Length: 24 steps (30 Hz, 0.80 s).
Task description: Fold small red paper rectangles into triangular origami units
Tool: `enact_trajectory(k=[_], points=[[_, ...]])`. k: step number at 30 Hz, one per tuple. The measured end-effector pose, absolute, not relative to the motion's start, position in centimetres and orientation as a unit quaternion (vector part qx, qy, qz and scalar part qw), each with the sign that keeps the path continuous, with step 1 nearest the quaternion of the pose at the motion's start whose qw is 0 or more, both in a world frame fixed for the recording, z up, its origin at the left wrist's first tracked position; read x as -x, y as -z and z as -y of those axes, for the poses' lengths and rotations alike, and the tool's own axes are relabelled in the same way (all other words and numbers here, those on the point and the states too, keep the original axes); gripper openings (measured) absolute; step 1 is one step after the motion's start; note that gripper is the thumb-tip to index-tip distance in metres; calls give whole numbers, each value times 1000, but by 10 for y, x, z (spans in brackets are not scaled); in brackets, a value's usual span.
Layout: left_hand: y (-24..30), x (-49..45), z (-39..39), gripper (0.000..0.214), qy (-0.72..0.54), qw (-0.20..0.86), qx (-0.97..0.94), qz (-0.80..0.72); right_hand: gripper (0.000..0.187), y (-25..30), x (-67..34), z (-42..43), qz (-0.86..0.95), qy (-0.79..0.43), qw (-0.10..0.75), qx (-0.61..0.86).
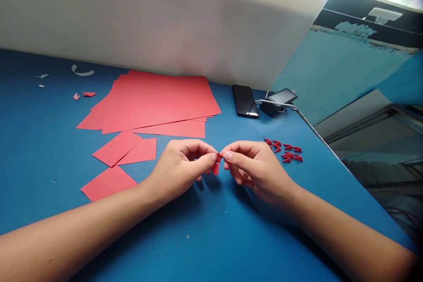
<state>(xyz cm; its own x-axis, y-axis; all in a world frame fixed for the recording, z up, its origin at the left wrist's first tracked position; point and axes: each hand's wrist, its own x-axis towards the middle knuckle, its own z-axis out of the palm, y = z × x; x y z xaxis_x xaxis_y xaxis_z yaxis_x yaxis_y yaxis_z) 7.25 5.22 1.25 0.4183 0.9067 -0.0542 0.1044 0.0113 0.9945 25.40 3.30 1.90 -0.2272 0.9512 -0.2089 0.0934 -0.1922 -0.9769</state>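
A small folded piece of red paper (216, 168) is pinched between my two hands, just above the blue table. My left hand (187, 163) grips its left side between thumb and forefinger. At its upper right corner, the thumb and forefinger of my right hand (253, 163) close on the paper. The fingertips hide part of the folds. To the right of my right hand lie several small folded red paper pieces (287, 156) in loose groups. Left of my left hand are a few red paper squares (117, 150), partly overlapping; my left forearm covers part of the nearest one (107, 183).
Large red paper sheets (158, 101) lie stacked toward the wall. A black phone (245, 101) and a device with a white cable (282, 97) rest at the back right. Small red folded scraps (88, 94) and a curved white strip (82, 72) lie back left. The table's edge (325, 143) runs along the right.
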Motion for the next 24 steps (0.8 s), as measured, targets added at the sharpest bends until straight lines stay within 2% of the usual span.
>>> enact_trajectory(k=[3,14,24], points=[[-12,-73,-52,15,-343,583,-612,-410,24,-19,-255,-35,489,-625,368,485],[-11,-73,-53,16,-342,581,-611,-415,19,-21,-256,-36,501,-612,357,497],[-10,-75,-52,18,-344,546,-633,-428,16,-24,-250,-32,592,-499,373,512]])
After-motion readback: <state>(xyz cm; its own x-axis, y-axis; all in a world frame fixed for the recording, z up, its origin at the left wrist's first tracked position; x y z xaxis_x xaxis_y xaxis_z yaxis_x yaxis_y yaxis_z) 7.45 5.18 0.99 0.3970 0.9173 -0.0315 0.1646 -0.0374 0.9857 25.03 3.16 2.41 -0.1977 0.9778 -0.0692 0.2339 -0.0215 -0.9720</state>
